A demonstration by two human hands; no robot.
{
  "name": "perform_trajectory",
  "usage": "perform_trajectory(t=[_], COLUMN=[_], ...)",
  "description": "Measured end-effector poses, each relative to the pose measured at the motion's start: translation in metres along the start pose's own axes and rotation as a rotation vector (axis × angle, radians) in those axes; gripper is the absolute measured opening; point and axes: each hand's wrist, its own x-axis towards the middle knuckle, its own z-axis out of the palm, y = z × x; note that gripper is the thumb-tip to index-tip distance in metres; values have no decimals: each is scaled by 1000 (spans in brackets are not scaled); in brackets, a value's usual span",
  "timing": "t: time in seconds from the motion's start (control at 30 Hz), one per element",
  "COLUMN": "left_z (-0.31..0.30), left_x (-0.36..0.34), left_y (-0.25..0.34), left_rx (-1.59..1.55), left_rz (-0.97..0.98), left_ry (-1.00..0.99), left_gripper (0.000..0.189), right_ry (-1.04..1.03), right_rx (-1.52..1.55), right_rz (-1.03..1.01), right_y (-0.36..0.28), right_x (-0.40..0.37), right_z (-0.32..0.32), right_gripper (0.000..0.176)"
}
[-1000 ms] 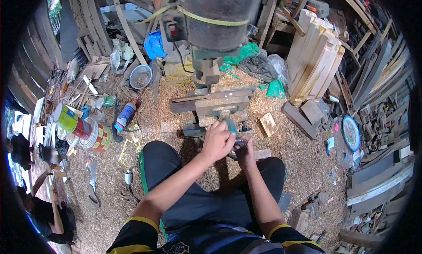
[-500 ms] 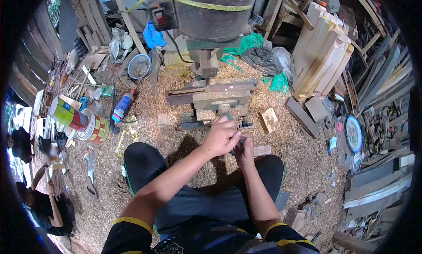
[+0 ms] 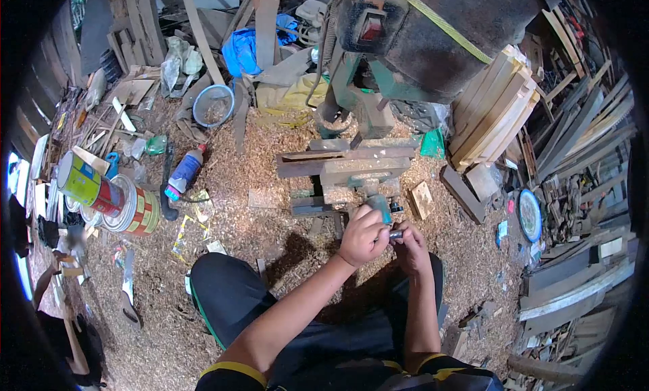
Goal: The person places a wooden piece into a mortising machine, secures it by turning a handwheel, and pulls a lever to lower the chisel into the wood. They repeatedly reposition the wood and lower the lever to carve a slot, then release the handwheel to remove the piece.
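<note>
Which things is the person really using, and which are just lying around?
In use: left hand, right hand, small dark metal part pinched between them.
Lying about: blue plastic bottle, colourful tin cans, round blue-rimmed sieve, stacked pale wooden planks.

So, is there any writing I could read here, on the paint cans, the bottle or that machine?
No text in this picture reads clearly.
On the paint cans: coloured labels, print too blurred to read.
On the bottle: blue label, too small to read.
On the round plate at the right: a pattern only, blurred.
On the machine: a red switch, no legible marking.
On the small metal part at the left hand: no marking shows.
</note>
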Motion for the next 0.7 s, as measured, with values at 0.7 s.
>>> perform_trajectory(t=[0.7], left_z=[11], left_x=[-20], left_y=[5], left_rx=[277], left_rz=[-36], left_ry=[136], left_gripper=[52], right_ry=[53], right_rx=[-143], right_rz=[-283], right_y=[34], right_x=[22], right_z=[3], right_gripper=[32])
